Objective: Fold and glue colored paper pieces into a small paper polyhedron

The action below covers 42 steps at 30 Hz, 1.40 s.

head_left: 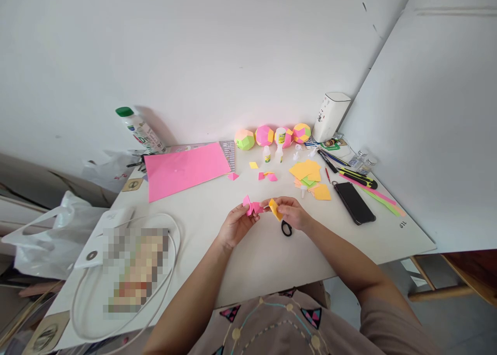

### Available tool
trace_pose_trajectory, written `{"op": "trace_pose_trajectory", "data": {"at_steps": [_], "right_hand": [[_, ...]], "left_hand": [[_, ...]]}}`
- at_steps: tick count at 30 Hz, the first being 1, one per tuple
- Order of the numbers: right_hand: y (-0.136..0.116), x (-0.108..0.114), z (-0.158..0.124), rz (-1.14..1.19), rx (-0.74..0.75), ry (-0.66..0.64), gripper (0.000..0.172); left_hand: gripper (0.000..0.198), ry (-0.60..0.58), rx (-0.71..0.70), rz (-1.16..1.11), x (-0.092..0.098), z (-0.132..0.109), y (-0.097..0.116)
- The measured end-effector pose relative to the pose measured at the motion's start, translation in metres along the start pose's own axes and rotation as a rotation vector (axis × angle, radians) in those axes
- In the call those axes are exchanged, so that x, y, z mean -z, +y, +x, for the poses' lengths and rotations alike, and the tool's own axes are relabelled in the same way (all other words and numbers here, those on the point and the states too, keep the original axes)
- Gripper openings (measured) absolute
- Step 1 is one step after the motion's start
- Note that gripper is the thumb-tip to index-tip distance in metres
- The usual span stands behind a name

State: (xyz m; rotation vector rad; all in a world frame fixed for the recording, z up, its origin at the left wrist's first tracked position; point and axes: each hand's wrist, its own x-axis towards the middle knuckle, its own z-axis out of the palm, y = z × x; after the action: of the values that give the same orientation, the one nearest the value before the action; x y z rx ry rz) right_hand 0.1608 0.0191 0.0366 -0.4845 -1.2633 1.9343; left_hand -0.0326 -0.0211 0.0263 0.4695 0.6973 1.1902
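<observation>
My left hand (235,223) is closed on a folded pink paper piece (248,205), held above the white table (248,256). Close beside it, my right hand (293,213) pinches a folded orange paper piece (275,210) between thumb and fingers. The pink and orange pieces are nearly side by side; whether they touch I cannot tell. Just under my right hand lies a black scissors handle (286,228), its other part hidden. Beyond the hands are small pink folded pieces (272,177) and a yellow one (253,165).
Paper balls (264,136) line the wall behind glue bottles (267,154). To the right are orange paper sheets (306,170), a black phone (354,203) and a cutter (357,178). A pink sheet (186,168), white bottle (140,130) and coiled white cable (176,241) are left.
</observation>
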Motion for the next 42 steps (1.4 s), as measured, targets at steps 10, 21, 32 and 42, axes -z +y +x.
{"op": "trace_pose_trajectory", "data": {"at_steps": [10, 21, 32, 42], "right_hand": [[0.005, -0.003, -0.002, 0.039, -0.005, -0.005, 0.009], [0.004, -0.006, -0.002, 0.043, -0.015, 0.027, 0.012], [0.002, -0.009, -0.002, -0.004, -0.018, 0.049, 0.014], [0.000, -0.010, -0.002, -0.026, -0.022, 0.024, 0.015]], "left_hand": [[0.017, 0.009, -0.034, 0.024, -0.001, 0.000, -0.001], [0.022, 0.094, -0.141, 0.136, -0.006, -0.001, -0.002], [0.022, 0.161, -0.190, 0.184, -0.002, 0.000, -0.005], [0.021, 0.190, -0.205, 0.209, -0.003, 0.000, -0.003]]}}
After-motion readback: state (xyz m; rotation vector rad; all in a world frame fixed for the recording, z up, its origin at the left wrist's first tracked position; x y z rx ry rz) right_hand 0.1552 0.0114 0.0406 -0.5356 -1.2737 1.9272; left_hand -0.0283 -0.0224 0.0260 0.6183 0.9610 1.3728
